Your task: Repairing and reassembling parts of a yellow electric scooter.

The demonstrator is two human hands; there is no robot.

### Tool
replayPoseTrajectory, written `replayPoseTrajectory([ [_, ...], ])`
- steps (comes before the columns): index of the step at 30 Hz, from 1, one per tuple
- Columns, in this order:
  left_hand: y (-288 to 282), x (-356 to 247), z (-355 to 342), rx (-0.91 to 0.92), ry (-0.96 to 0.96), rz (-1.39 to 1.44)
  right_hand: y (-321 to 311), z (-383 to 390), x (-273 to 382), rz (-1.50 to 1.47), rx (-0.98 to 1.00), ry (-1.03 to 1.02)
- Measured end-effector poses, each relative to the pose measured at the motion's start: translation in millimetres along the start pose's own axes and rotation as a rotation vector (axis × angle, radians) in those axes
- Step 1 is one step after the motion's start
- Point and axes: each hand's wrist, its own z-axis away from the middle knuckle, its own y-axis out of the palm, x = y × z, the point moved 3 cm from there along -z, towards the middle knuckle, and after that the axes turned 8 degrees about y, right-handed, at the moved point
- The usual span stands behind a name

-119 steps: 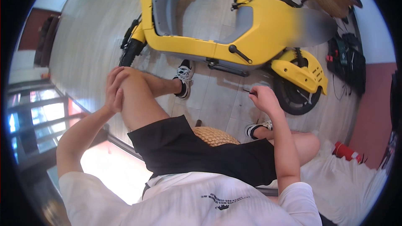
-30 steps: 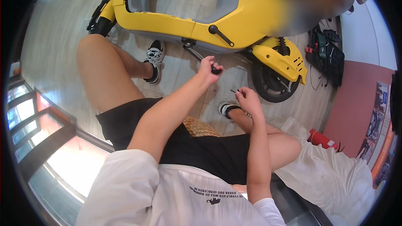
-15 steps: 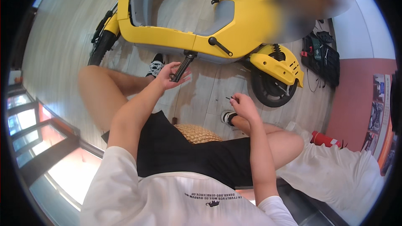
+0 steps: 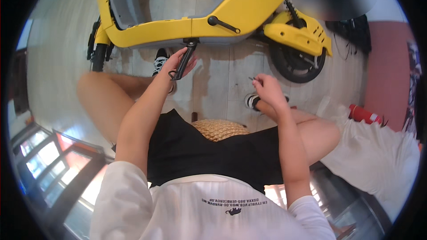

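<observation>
A yellow scooter stands side-on in front of me. From the underside of its body a black kickstand juts down towards me, with a thin loop at its lower end. My left hand cradles the kickstand from behind, thumb to its left and fingertips showing on its right. Further right, below the rear part of the scooter and apart from it, my right hand pinches a small, thin dark piece, too small to name. A black crank arm sits on the scooter's side above the kickstand.
The rear wheel is beyond my right hand, and the front wheel stands far left. Below my hands is a woven stool. A red fire extinguisher lies by white sheeting at right. A black bag rests behind.
The view has shifted, so the scooter sits higher in the picture. My left hand stays at the kickstand; my right hand still pinches the small dark piece.
</observation>
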Motion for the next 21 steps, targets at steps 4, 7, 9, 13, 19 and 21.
replayPoseTrajectory([
  [4, 35, 7, 63, -0.181, -0.043, -0.472, -15, 3, 9, -0.023, -0.056, 0.043],
  [7, 42, -2, 87, -0.179, -0.04, -0.662, -23, 4, 20, -0.023, -0.027, 0.071],
  [9, 46, 1, 89, -0.154, -0.119, -0.582, -24, 4, 19, -0.068, -0.046, 0.054],
  [13, 42, 2, 81, -0.044, -0.383, -0.094, -26, 6, 19, -0.133, -0.084, 0.026],
  [19, 47, 27, 66, -0.012, -0.291, -0.09, -29, 8, 14, -0.121, -0.051, 0.062],
  [21, 53, 44, 63, -0.017, -0.24, -0.059, -29, 10, 14, -0.125, -0.067, 0.052],
])
